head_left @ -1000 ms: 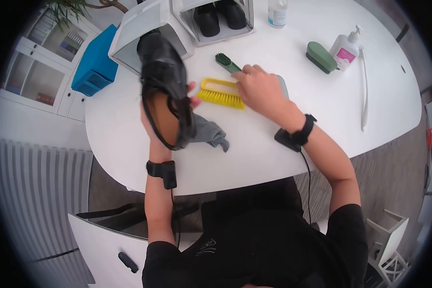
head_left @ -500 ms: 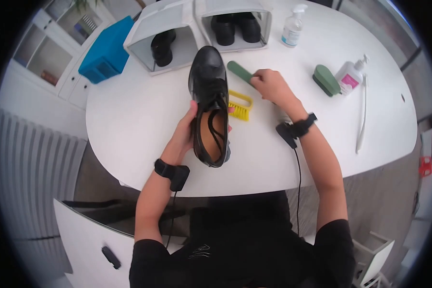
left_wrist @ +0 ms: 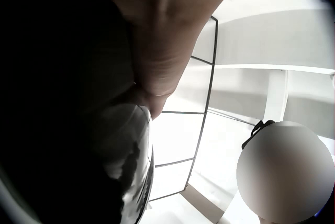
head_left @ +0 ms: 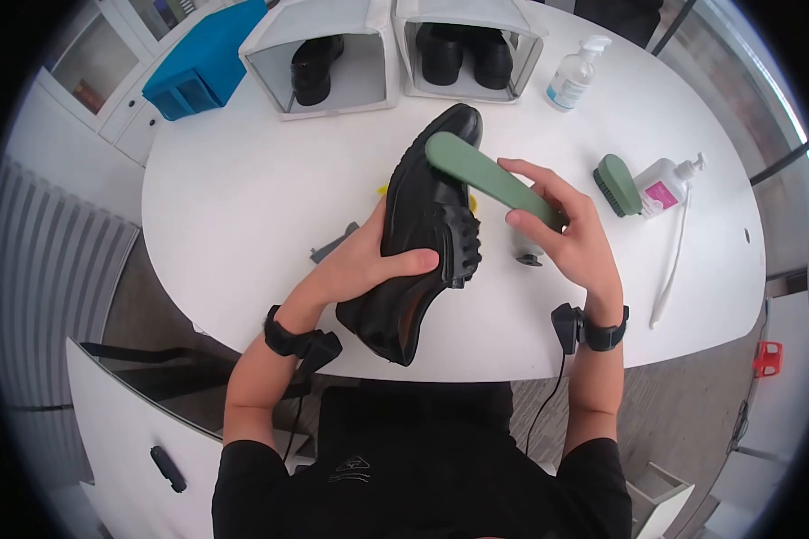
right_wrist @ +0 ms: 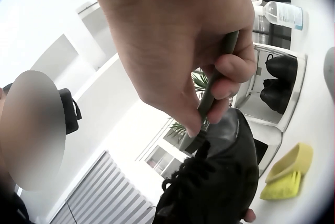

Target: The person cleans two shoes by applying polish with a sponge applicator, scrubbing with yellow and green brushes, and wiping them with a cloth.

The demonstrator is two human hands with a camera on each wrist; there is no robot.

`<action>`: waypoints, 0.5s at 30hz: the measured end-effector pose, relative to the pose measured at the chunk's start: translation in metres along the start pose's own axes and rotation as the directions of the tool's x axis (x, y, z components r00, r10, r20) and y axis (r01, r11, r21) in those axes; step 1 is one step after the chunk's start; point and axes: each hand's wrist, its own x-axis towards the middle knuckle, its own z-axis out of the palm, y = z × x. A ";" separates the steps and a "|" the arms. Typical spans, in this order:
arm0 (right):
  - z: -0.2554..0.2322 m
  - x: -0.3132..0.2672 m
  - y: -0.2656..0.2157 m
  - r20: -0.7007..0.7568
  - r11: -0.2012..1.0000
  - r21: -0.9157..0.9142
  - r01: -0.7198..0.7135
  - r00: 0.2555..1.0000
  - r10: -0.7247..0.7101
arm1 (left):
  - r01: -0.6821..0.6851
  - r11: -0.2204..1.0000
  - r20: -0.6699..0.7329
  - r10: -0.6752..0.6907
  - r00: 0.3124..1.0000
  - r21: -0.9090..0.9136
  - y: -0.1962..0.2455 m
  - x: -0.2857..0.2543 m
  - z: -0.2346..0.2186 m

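In the head view, my left hand grips a black lace-up leather shoe round its middle, thumb over the side by the opening. The shoe is tilted, its toe pointing up and away. My right hand holds a green-handled brush by its end, thumb on one side and fingers on the other. The brush's head overlaps the shoe's toe, with its bristles hidden underneath. From the right wrist, the brush handle shows edge-on between thumb and fingers. The left wrist view is mostly dark shoe and left hand.
A yellow brush and a grey cloth lie on the white table, partly behind the shoe. Two boxes with black shoes stand at the back. Rightward are a clear pump bottle, green brush, pink-labelled bottle and white stick.
The shoe has swung right and turned onto its side, toe up and away. My right hand has raised the green-handled brush off the table and brought it over the toe.
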 end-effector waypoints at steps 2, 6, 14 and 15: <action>0.006 0.000 0.009 -0.029 0.987 0.004 0.160 0.987 -0.159 | 0.019 0.999 -0.004 -0.019 1.000 0.034 0.002 -0.001 0.001; 0.007 -0.006 -0.005 0.039 0.977 -0.119 0.176 0.984 -0.172 | 0.046 0.996 -0.024 -0.044 0.999 0.081 -0.002 -0.001 0.002; 0.013 -0.004 -0.006 -0.111 0.900 -0.402 0.171 0.966 -0.234 | 0.055 0.991 -0.032 -0.052 0.998 0.122 -0.008 0.000 0.004; 0.012 -0.004 -0.005 -0.127 0.902 -0.402 0.158 0.966 -0.226 | 0.071 0.990 -0.033 -0.068 0.997 0.119 -0.007 -0.001 0.004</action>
